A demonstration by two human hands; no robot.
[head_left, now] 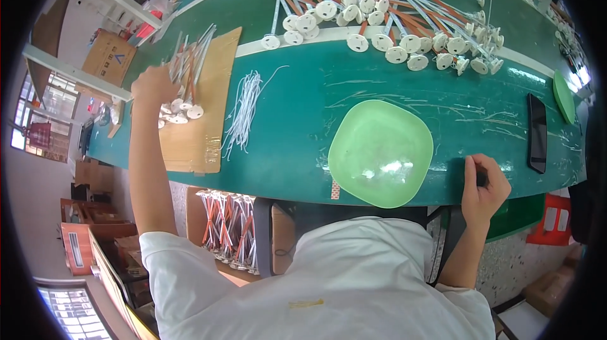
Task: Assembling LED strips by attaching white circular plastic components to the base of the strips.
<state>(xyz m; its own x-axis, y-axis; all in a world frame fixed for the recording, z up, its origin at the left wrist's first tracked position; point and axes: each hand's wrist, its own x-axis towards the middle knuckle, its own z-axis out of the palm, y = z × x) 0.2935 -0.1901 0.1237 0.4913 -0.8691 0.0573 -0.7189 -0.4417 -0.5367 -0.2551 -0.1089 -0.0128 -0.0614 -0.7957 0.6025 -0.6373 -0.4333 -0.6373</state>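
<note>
My left hand (155,86) reaches out to a small pile of round-headed sticks (190,68) on a flat cardboard sheet (212,109) at the left. Its fingers are turned away and partly hidden against the sticks, so a grip on them cannot be made out. The sticks have white disc heads and long orange or silvery shafts. My right hand (485,183) rests at the near right table edge, its fingers curled in and nothing visible in them. Between my arms lies an empty light-green square plate (380,153). Right of the cardboard is a bunch of thin white ties (244,111).
A larger heap of the same disc-headed sticks (404,17) spreads along the far side of the green table (284,169). A black phone (537,132) lies at the right. Bundled sticks (231,229) fill a box below the table edge. A cardboard box (109,56) stands far left.
</note>
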